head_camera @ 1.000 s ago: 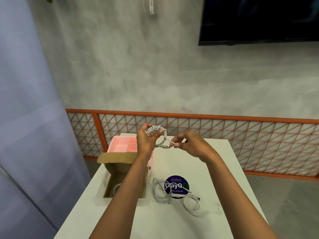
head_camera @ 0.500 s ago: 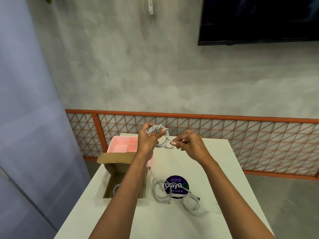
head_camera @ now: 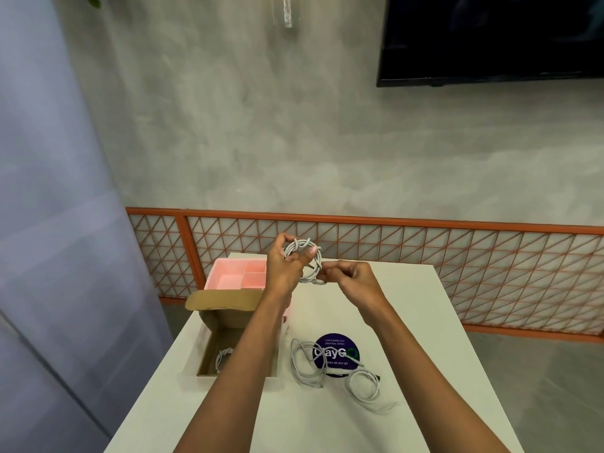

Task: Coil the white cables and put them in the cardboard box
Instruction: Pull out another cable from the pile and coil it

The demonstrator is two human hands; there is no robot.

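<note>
We see both hands raised above the far half of the white bench [head_camera: 385, 325]. The left hand [head_camera: 283, 268] holds a coiled white cable [head_camera: 299, 244] upright. Its grip is clamped on the coil, with the fingers curled round the far side of the ring and the thumb pressed across the near side. The right hand [head_camera: 354, 280] sits just beside the coil at its lower right. Its fingers are curled, and its grip is pinched together on the cable's loose end where it leaves the ring. We cannot make out the plug clearly.

Below the left forearm an open cardboard box [head_camera: 209, 354] stands on the bench, its flap folded back toward the wall. Inside it, near the left wall, we make out a small bundled cable [head_camera: 224, 356], partly hidden by the arm. Behind the box, touching it as far as we can tell, lies a pink tray [head_camera: 235, 276] divided into compartments.

To the right of the box, more loose white cables [head_camera: 305, 366] lie in slack loops on the bench, and some strands cross a round dark-blue sticker [head_camera: 336, 346]. One loop [head_camera: 362, 385] lies nearer to us, and a thin end trails off to the right.

Beyond the bench an orange lattice panel [head_camera: 457, 263] runs along the foot of a grey wall. A dark screen [head_camera: 490, 37] hangs at the upper right.
</note>
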